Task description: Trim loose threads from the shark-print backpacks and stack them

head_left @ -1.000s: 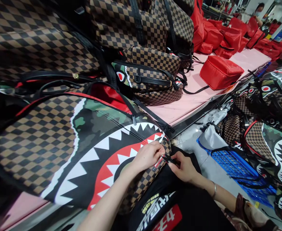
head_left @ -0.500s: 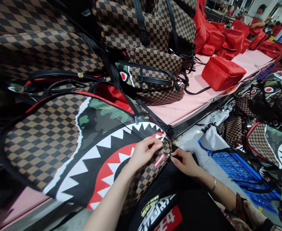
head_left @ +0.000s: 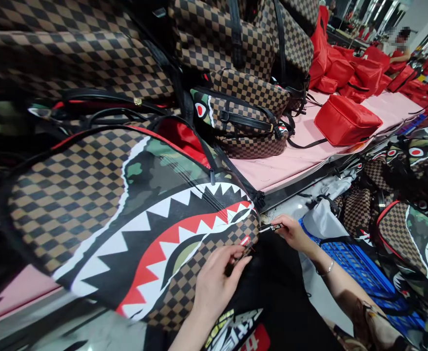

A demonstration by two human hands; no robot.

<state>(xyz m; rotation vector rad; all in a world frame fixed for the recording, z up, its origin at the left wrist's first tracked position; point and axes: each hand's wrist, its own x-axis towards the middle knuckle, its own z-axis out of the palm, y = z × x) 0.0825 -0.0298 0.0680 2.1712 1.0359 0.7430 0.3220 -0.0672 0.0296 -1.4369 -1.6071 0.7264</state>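
Note:
A large backpack with brown-and-black checks, camouflage and a shark-mouth print lies on its back, its near end at my lap. My left hand is at that end, its fingers curled and the thumb at the bag's edge beside a small red-and-white label. Just right of the bag's edge, my right hand is closed on small metal thread snips, whose thin silver tips point left towards the bag. Part of the snips is hidden by my fingers.
More checked bags are heaped behind the backpack on a pink-topped table. A red bag stands farther along, with several others beyond. A blue crate and printed backpacks are at right. A person is in the distance.
My left hand has moved down towards me along the bag's end. My right hand has drawn up and right with the snips. The view has shifted slightly.

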